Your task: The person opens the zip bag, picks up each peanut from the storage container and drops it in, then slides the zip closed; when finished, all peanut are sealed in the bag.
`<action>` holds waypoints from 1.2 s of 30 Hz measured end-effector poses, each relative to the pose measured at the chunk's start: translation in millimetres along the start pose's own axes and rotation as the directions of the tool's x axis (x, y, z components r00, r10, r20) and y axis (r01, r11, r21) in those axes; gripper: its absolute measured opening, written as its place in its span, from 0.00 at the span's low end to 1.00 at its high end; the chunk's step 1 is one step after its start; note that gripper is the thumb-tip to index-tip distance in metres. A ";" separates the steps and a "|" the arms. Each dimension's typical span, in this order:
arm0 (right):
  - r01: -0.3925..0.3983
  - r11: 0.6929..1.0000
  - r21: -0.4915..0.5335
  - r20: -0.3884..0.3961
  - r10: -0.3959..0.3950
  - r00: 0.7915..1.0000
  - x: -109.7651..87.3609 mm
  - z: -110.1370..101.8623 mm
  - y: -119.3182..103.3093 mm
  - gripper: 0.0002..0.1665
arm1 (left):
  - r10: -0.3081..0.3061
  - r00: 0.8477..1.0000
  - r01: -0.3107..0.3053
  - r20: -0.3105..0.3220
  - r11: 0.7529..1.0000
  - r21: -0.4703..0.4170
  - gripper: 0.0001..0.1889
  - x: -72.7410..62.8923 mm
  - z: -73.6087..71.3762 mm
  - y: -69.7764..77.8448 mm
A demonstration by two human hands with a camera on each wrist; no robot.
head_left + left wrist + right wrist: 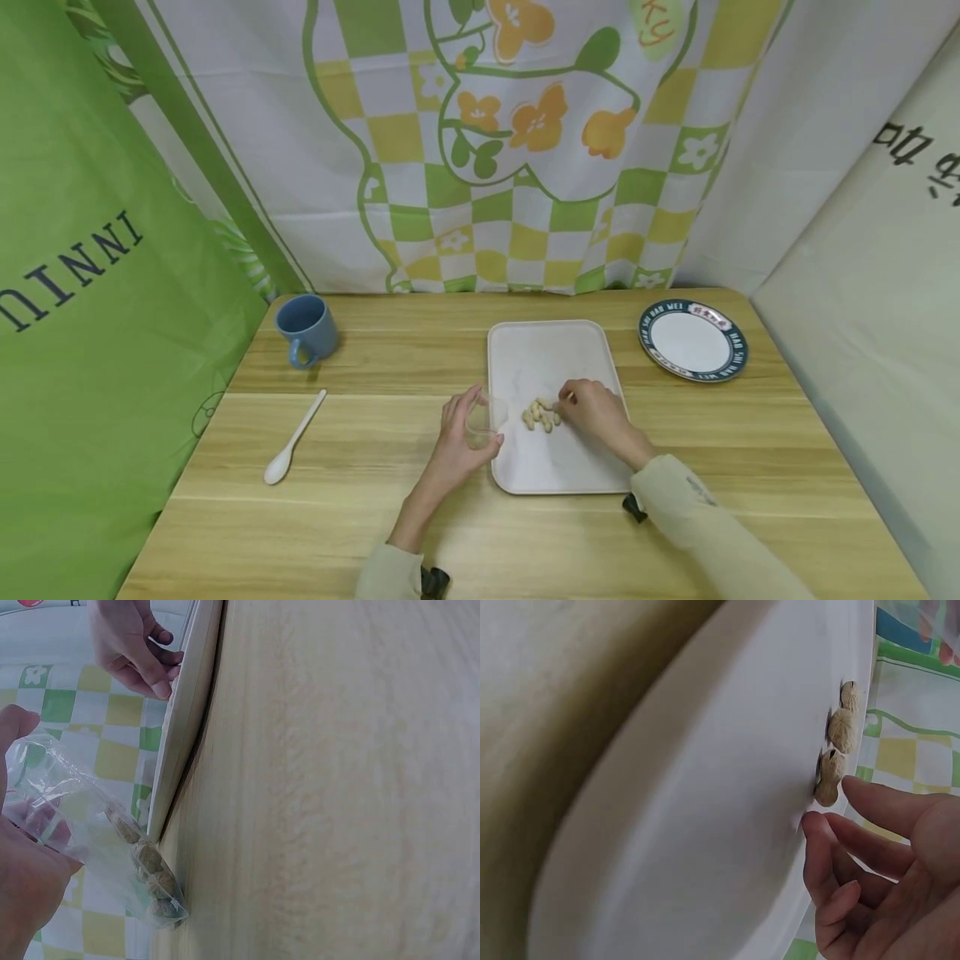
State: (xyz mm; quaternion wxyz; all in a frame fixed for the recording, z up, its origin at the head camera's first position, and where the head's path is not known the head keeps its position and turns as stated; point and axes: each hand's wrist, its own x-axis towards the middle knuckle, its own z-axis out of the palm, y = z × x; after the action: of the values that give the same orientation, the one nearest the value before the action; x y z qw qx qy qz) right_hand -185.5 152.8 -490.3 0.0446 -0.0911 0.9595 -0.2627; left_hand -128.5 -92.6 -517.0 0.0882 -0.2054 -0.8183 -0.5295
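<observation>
In my left hand [459, 437] I hold a clear plastic bag [90, 825] at the left edge of the white tray, thumb and fingers spread at its mouth. Several peanuts [150, 859] lie at the bottom of the bag, as the left wrist view shows. A small heap of unshelled peanuts [537, 414] sits on the tray [551, 462]. My right hand [597, 412] is low over the tray at the right side of this heap. In the right wrist view, its thumb and index finger are apart beside the nearest peanut [829, 780], with the other fingers bent.
A blue mug [309, 327] stands at the back left of the wooden table [375, 358]. Nearer lies a white spoon [295, 437]. A plate with a dark patterned rim [651, 337] is at the back right. Patterned curtains [450, 242] hang behind the table.
</observation>
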 end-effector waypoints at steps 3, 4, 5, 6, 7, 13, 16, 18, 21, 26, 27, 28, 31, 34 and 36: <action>-0.012 1.000 0.005 0.004 0.012 1.000 0.4 4.0 -0.1 0.08 | 0.003 1.000 -0.003 0.001 1.000 0.007 0.42 0.0 -0.3 -0.3; -0.017 1.000 0.006 0.001 0.017 1.000 0.6 4.9 -0.7 0.08 | 0.003 1.000 -0.003 0.003 1.000 0.010 0.42 0.0 -0.4 -0.5; -0.021 1.000 0.008 0.001 0.021 1.000 0.6 5.8 -1.2 0.07 | 0.004 1.000 -0.004 0.004 1.000 0.012 0.42 -0.1 -0.6 -0.6; -0.024 1.000 0.008 -0.001 0.024 1.000 0.7 6.5 -1.7 0.07 | 0.004 1.000 -0.005 0.004 1.000 0.015 0.42 -0.2 -0.7 -0.7; -0.027 1.000 0.008 0.000 0.027 1.000 0.6 6.7 -1.9 0.07 | 0.004 1.000 -0.004 0.004 1.000 0.018 0.42 -0.2 -0.7 -0.7; -0.034 0.999 0.027 0.018 0.034 0.999 -0.4 7.2 -3.0 0.07 | -0.005 1.000 0.005 0.004 1.000 0.028 0.42 -0.3 -0.9 -0.8; -0.032 0.998 0.048 0.031 0.030 0.999 -0.4 5.3 -3.1 0.05 | -0.009 1.000 0.009 0.005 0.999 0.031 0.41 0.2 -0.9 -0.6; -0.023 0.998 0.064 0.033 0.021 0.999 -0.5 2.8 -3.0 0.04 | -0.008 1.000 0.008 0.005 1.000 0.030 0.41 0.5 -0.7 -0.3; 0.000 0.995 0.095 0.016 -0.002 1.000 -0.5 -1.4 -1.6 0.03 | -0.008 1.000 0.008 0.004 1.000 0.026 0.41 0.9 -0.7 -0.1; 0.101 0.983 0.150 -0.057 -0.094 0.994 1.3 -7.6 1.1 0.04 | -0.010 1.000 0.010 -0.003 1.000 0.026 0.42 1.5 -0.6 -0.4; 0.127 0.980 0.155 -0.072 -0.117 0.991 1.5 -8.9 1.1 0.04 | -0.013 1.000 0.013 -0.005 1.000 0.024 0.42 1.5 -0.6 -0.4; 0.145 0.977 0.157 -0.086 -0.133 0.987 1.4 -10.2 0.8 0.04 | -0.013 1.000 0.013 -0.006 1.000 0.023 0.42 1.6 -0.5 -0.4; 0.184 0.969 0.165 -0.123 -0.165 0.979 0.2 -13.9 -1.5 0.05 | -0.016 1.000 0.017 -0.009 1.000 0.018 0.42 1.7 -0.3 -1.0; 0.206 0.963 0.176 -0.161 -0.178 0.971 -2.3 -17.5 -6.7 0.06 | -0.020 1.000 0.020 -0.008 1.000 0.012 0.42 1.5 -0.1 -1.4; 0.224 0.959 0.174 -0.190 -0.191 0.963 -3.7 -19.8 -10.9 0.06 | -0.023 1.000 0.023 -0.008 1.000 0.010 0.42 1.3 0.0 -1.6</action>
State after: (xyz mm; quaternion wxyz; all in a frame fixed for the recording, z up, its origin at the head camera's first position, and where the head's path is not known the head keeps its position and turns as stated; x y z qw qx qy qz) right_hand -182.8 154.1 -467.6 -0.0572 -0.1641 0.9147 -0.3648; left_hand -130.4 -93.0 -517.9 0.0861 -0.1935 -0.8229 -0.5272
